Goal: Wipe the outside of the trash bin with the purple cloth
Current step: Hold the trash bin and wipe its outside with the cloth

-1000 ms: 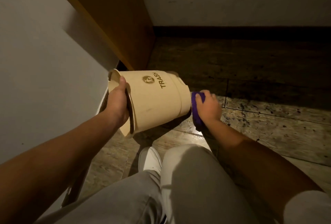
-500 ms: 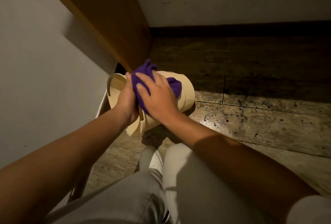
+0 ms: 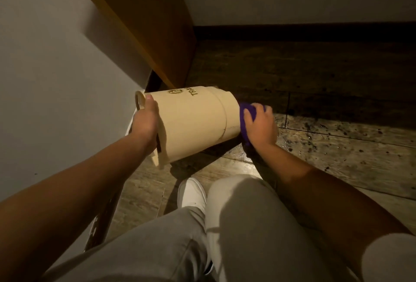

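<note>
A: Our left hand (image 3: 145, 124) is clamped over the bin's (image 3: 193, 124) rim at centre left of the frame, thumb on the outer wall, fingers hidden inside the mouth. Our right hand (image 3: 261, 125) is closed on the cloth (image 3: 244, 116), pressing it flat against the bin's base, right of centre.

B: And the bin itself?

A: Tipped on its side, held off the floor (image 3: 337, 146), mouth toward us, base pointing away to the right.

B: One hand carries it, so we judge it light, stiff plastic; the smooth wall looks slippery, so the rim is our best hold.

A: The cloth is soft and bunches up; we'd keep the palm spread behind it. The bin's underside is hidden from us.
</note>
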Motion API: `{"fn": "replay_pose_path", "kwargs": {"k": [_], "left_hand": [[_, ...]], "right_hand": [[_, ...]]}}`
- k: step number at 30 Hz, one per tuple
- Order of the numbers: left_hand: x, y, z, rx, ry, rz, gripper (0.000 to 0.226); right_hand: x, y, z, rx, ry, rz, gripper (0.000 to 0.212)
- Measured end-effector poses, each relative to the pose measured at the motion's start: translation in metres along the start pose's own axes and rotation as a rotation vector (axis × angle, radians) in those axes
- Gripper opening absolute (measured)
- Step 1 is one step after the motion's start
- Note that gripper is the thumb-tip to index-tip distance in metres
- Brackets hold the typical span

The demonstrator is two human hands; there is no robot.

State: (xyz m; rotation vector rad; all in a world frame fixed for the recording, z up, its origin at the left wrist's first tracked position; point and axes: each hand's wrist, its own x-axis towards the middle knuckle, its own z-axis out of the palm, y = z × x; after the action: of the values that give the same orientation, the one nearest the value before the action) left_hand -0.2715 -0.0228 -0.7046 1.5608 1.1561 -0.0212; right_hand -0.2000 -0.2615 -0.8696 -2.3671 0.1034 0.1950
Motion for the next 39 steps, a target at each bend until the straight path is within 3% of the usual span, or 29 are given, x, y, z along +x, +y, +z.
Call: {"fn": "replay_pose_path", "kwargs": {"k": [4, 8, 13, 17, 20, 24, 31, 35, 39], "left_hand": [[-0.004, 0.017, 0.0, 0.064, -0.217, 0.096, 0.068], [-0.018, 0.004, 0.014, 0.098, -0.177, 0.131, 0.069], [-0.011, 0.01, 0.013, -0.093, -0.178, 0.017, 0.07], [-0.007, 0.007, 0.026, -0.195, -0.172, 0.073, 0.063], [-0.002, 0.011, 0.02, -0.132, -0.117, 0.051, 0.058], [0.002, 0.008, 0.004, -0.032, -0.027, -0.049, 0.055], [0.004, 0.018, -0.002, -0.115, -0.04, -0.053, 0.056], [0.004, 0.031, -0.004, -0.133, -0.198, -0.006, 0.065], [-0.003, 0.023, 0.014, -0.19, -0.406, -0.017, 0.06]], "right_hand": [[0.01, -0.014, -0.013, 0.234, 0.012, 0.023, 0.039], [0.004, -0.05, -0.027, 0.29, 0.043, -0.013, 0.037], [-0.025, -0.121, -0.044, 0.353, 0.055, -0.366, 0.038], [-0.057, -0.173, -0.018, 0.111, -0.027, -0.56, 0.042], [-0.044, -0.161, -0.009, 0.005, 0.021, -0.496, 0.043], [-0.002, -0.105, -0.011, -0.015, 0.14, -0.244, 0.044], [0.034, -0.047, -0.024, 0.01, 0.13, -0.061, 0.045], [0.025, -0.058, -0.045, 0.213, 0.197, -0.138, 0.04], [-0.011, -0.114, -0.05, 0.348, 0.183, -0.407, 0.035]]}}
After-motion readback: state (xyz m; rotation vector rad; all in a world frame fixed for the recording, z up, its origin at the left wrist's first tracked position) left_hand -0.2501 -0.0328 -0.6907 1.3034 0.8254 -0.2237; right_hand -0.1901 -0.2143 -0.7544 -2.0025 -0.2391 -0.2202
